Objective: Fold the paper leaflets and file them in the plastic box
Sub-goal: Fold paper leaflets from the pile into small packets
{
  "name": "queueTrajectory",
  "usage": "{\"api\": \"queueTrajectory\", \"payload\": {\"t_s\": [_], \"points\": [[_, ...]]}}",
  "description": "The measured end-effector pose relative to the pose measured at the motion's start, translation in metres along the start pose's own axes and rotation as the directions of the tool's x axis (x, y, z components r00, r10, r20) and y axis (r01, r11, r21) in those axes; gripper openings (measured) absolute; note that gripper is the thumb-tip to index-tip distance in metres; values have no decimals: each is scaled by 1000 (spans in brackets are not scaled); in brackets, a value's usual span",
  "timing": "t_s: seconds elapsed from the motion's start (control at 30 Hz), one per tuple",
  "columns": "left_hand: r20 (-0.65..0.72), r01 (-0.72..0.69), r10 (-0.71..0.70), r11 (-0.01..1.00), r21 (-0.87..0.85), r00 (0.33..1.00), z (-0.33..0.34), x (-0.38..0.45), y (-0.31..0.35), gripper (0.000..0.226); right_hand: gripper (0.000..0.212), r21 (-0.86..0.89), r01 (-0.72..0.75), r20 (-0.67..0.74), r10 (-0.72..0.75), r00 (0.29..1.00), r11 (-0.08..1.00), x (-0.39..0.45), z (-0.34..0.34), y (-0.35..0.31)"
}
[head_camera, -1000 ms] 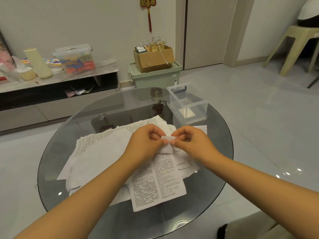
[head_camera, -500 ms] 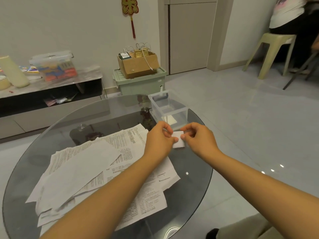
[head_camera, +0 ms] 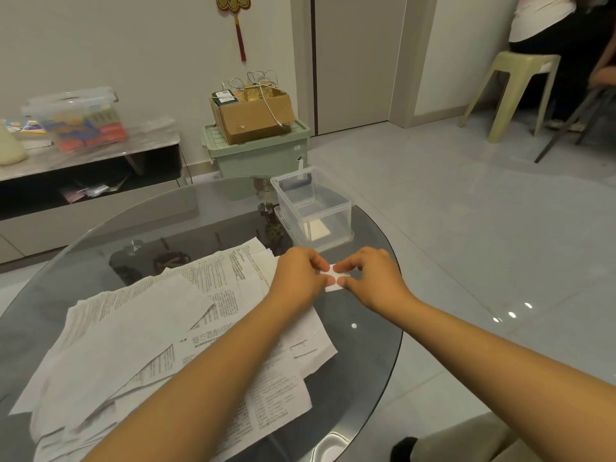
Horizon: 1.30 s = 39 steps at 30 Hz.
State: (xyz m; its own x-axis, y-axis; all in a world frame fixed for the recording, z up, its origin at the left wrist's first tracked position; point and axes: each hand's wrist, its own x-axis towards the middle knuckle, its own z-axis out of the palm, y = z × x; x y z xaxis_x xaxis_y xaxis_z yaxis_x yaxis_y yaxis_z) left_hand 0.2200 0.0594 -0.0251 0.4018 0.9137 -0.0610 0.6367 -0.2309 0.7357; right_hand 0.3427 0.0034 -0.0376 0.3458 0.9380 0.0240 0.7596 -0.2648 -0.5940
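Centre frame: left hand (head_camera: 296, 278) and right hand (head_camera: 373, 281) both pinching light, limp folded leaflet (head_camera: 334, 284) by its edges, nearing plastic box (head_camera: 313, 208).

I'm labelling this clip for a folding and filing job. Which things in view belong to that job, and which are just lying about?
Belongs to the job:
- small folded white paper leaflet, pinched by left hand and right hand
- pile of unfolded printed paper leaflets
- clear plastic box

Just lying about:
- brown cardboard box
- green lidded plastic crate
- beige plastic stool
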Motion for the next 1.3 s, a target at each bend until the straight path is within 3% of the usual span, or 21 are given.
{"api": "queueTrajectory", "payload": {"t_s": [0.37, 0.77, 1.07, 1.3], "points": [[156, -100, 60, 958, 270, 986, -10, -1, 9, 32, 35, -221, 76, 67, -63, 996, 972, -8, -5, -4], [-67, -158, 166, 981, 111, 984, -27, -36, 15, 20, 28, -88, 146, -46, -150, 988, 985, -27, -21, -22], [-62, -187, 202, 964, 189, 977, -56, -92, 12, 18, 27, -93, 223, -120, -233, 965, 970, -60, -19, -46], [-21, -110, 122, 945, 307, 992, -71, -130, -17, 15, 24, -35, 305, 117, -299, 947, 952, -83, -14, -65]]}}
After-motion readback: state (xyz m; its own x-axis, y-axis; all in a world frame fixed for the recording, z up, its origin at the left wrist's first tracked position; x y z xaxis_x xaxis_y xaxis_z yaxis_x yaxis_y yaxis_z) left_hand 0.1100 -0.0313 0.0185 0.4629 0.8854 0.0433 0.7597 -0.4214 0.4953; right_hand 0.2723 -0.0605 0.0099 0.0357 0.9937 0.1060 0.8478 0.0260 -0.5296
